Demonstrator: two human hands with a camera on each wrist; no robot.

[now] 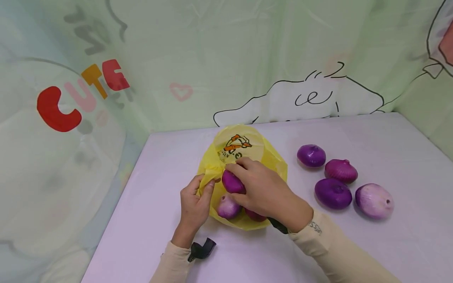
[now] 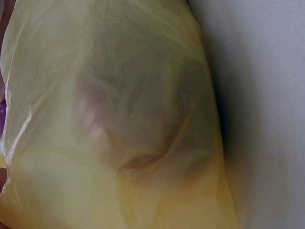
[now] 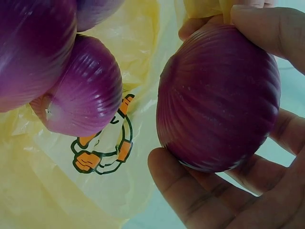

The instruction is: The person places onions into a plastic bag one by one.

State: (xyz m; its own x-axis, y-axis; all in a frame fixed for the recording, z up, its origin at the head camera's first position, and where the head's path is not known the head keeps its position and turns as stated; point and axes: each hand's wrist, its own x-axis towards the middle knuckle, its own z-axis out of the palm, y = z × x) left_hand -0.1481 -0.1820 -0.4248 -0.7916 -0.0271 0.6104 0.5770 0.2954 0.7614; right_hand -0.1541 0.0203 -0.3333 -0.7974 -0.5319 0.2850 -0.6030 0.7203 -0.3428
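Note:
My right hand [image 1: 267, 190] grips a purple onion [image 1: 232, 183] over the mouth of a yellow plastic bag [image 1: 277, 163]. In the right wrist view the thumb and fingers lie around this ribbed onion [image 3: 219, 95]. With thumb and fingers my left hand [image 1: 194, 204] pinches the bag's left rim. Inside the bag sit a pale purple onion [image 1: 228, 207] and a darker one [image 1: 255, 215], partly hidden by the right hand. The bag's thin side [image 2: 52, 138] fills most of the left wrist view, with blurred shapes showing through.
Several onions lie to the right on the pale tabletop [image 1: 148, 169]: a glossy purple onion [image 1: 311, 155], a ribbed one [image 1: 341, 171], a dark one [image 1: 333, 193] and a whitish-purple one [image 1: 374, 201]. A printed curtain [image 1: 198, 59] hangs behind the table.

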